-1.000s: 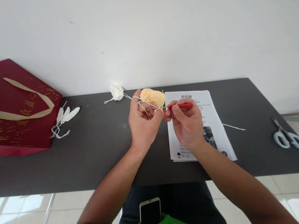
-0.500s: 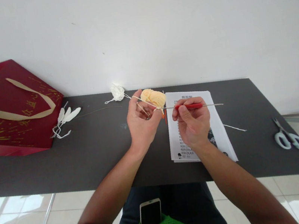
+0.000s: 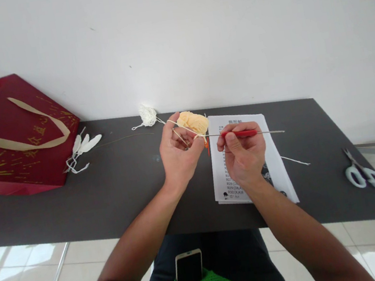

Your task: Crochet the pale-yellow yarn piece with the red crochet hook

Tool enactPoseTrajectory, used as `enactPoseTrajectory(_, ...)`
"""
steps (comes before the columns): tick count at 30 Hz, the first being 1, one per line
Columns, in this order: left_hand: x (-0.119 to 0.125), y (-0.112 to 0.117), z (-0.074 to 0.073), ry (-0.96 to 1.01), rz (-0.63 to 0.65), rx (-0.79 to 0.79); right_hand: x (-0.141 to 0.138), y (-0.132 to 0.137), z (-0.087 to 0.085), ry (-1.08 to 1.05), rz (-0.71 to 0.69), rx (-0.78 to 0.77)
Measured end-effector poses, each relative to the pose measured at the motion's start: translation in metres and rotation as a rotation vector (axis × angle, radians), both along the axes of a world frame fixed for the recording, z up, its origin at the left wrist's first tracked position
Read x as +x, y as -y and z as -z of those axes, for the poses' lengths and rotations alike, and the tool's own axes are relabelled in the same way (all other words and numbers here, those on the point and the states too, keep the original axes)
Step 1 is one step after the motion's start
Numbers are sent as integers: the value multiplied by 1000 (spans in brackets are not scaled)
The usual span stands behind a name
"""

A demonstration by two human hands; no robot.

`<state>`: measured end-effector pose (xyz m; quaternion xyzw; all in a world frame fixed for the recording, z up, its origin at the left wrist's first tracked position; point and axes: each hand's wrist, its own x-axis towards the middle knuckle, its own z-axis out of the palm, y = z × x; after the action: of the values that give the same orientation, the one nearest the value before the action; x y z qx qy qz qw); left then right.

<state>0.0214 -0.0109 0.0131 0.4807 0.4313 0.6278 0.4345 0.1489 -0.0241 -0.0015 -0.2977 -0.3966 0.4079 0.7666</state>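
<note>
My right hand is closed around the red grip of a crochet hook, whose thin metal shaft points left. Its tip meets a small bit of pale yarn work, pinched between the thumb and a finger of my left hand. A strand of yarn runs over the raised left index finger and down to the other fingers. Behind that hand lies a pale yellow ball of yarn, with a small orange piece just below it. How much work sits inside the left fingers is hidden.
Printed sheets lie beneath my right hand. Scissors rest near the right table end. A white yarn ball lies by the wall, and white feather-shaped pieces are beside a red gift bag. A phone is at my lap.
My right hand and the hook have shifted slightly to the right, away from the left fingers. My left hand keeps nearly the same place and pinch.
</note>
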Motion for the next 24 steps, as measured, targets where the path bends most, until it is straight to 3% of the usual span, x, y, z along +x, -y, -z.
enactPoseTrajectory(9, 1, 2, -6, 43, -41, -37, -6, 5, 4, 89, 69, 6)
enactPoseTrajectory(18, -1, -2, -1, 94, -96, -17, -4, 19, 11, 520, 230, 213)
enactPoseTrajectory(24, -1, -6, -4, 280, -49, -139, -2, 18, 13, 691, 283, 269)
